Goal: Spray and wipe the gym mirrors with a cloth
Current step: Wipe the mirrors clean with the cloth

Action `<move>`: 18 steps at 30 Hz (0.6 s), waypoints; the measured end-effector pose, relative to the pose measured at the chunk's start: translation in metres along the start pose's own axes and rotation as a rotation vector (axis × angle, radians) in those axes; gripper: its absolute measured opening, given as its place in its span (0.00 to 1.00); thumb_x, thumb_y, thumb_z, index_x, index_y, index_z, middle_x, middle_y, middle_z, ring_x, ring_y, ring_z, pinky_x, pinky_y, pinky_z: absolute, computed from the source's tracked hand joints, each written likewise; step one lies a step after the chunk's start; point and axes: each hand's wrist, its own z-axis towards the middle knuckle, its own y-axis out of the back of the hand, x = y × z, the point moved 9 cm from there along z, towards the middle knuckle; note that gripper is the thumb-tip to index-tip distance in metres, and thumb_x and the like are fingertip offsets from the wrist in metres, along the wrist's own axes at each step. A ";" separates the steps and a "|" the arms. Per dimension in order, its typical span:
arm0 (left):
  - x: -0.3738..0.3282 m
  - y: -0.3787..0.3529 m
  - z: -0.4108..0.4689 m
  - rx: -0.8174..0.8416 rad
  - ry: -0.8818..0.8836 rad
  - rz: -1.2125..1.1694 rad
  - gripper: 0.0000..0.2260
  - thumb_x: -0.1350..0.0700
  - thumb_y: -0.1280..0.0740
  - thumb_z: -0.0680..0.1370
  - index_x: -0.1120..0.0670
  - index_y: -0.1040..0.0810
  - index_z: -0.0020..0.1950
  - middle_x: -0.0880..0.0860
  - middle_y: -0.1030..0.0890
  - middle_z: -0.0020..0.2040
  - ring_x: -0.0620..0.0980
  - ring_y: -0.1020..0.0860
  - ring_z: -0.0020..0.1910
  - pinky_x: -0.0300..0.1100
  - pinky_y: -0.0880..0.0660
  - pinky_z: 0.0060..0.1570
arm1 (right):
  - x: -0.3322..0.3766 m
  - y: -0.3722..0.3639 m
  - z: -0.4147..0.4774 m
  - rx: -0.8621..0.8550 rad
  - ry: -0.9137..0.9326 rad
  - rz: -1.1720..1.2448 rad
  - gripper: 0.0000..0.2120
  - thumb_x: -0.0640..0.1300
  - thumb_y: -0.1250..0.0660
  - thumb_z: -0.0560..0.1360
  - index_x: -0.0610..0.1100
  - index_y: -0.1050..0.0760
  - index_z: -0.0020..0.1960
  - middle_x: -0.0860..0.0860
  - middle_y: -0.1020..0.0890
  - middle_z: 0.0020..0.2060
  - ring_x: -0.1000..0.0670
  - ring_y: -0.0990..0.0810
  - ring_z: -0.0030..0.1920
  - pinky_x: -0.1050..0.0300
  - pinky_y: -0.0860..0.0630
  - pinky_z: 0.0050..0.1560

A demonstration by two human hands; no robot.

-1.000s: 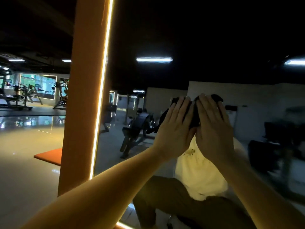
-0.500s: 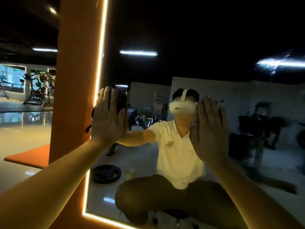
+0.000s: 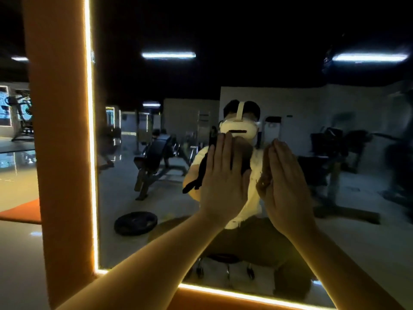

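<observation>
Since half a second ago the left hand point(image 3: 223, 184) has swept the cloth point(image 3: 202, 168) rightward, away from the lit edge of the mirror point(image 3: 156, 198) and back toward the middle of the glass, so it now sits just beside the right hand point(image 3: 288, 186). The right hand has barely shifted.

The left hand's fingers point(image 3: 225, 151) are straight and close together, pointing up, and they press the dark cloth flat against the glass. The cloth shows past the fingertips, and a loose end trails down to the left of the palm. The right hand's fingers point(image 3: 281, 157) are also straight and together. They hold nothing, and the hand is laid flat on or right at the mirror, slightly apart from the left.

An orange frame point(image 3: 62, 153) with a glowing light strip point(image 3: 90, 130) runs up the mirror's left side and along its bottom. Reflected in the glass are the person crouched low over a small stool point(image 3: 223, 258), a weight plate point(image 3: 135, 223) on the floor, a bench point(image 3: 156, 157) behind it, and ceiling lights point(image 3: 168, 55).
</observation>
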 end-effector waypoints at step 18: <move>0.195 0.044 -0.113 -0.086 0.642 -0.051 0.34 0.40 0.53 0.86 0.59 0.54 0.86 0.61 0.52 0.86 0.58 0.53 0.85 0.62 0.50 0.82 | 0.045 -0.033 -0.051 0.032 -0.054 -0.003 0.31 0.43 0.39 0.80 0.35 0.40 0.81 0.40 0.44 0.82 0.42 0.48 0.83 0.34 0.44 0.79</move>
